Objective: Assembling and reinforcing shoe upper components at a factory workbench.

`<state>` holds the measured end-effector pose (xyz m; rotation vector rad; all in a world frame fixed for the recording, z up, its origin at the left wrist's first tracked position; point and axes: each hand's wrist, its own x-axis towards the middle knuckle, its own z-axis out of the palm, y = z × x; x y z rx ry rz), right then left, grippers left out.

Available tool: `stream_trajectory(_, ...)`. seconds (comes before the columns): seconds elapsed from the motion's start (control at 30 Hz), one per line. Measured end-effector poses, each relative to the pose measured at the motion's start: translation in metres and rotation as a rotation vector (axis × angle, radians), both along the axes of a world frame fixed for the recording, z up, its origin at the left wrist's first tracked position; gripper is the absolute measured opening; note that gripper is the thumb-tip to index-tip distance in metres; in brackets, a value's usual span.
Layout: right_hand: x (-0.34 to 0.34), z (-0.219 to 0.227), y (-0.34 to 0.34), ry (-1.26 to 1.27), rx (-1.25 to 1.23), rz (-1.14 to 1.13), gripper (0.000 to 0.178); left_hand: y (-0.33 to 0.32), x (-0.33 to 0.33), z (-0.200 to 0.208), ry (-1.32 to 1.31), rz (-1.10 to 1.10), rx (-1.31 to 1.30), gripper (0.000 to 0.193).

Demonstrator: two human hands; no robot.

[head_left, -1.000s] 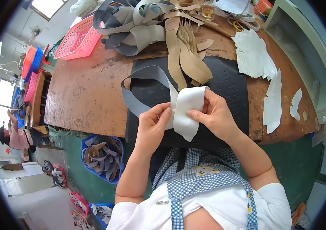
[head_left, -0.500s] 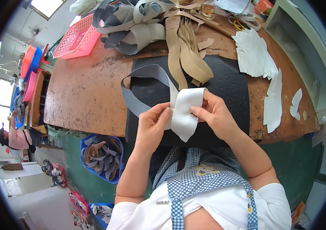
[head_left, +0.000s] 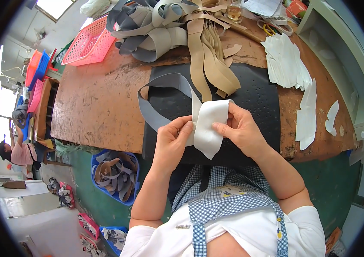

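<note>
A white, pointed-end piece of sheet material [head_left: 211, 135] is held up over a black mat [head_left: 250, 92]. My right hand [head_left: 245, 130] grips it at its right edge, thumb flat on the front and fingers behind. A grey strip [head_left: 151, 113] with a pale reverse side loops out to the left and meets the white piece. My left hand [head_left: 171, 138] is closed in a pinch where strip and white piece come together. The fingertips hide exactly how the two are joined there. Tan strips [head_left: 203, 64] hang down onto the far part of the mat.
Coiled grey strips [head_left: 152, 32] lie in a heap at the back. White cut pieces [head_left: 284, 60] lie at the right beside a pale machine housing [head_left: 340, 51]. A pink basket [head_left: 90, 43] stands far left; a blue basket [head_left: 115, 177] of strips sits below the table. Another person [head_left: 19, 152] works far left.
The whole view has shifted slightly. My hands keep the same grip on the white piece and grey strip, with hardly any movement. The other person's arms have risen.
</note>
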<state>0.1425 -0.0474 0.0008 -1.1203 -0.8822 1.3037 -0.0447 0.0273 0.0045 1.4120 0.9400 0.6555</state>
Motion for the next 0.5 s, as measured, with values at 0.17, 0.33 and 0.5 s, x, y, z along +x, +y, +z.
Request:
stream_trajectory(0.17,-0.0012,0.0001,0.0010,0.007,-0.007,0.009,0.034,0.0000,-0.0010,-0.0006,-0.004,0.003,-0.005,0.028)
stream_trajectory(0.33,-0.0033,0.0030,0.0003,-0.008,-0.020,-0.002,0.036,-0.0011,-0.0007,0.0027,0.012,0.005,-0.013,0.029)
stream_trajectory(0.5,-0.0075,0.0010,-0.0014,-0.057,-0.006,-0.016,0.037,-0.0071,-0.0006,0.0057,-0.041,-0.023,-0.034,0.030)
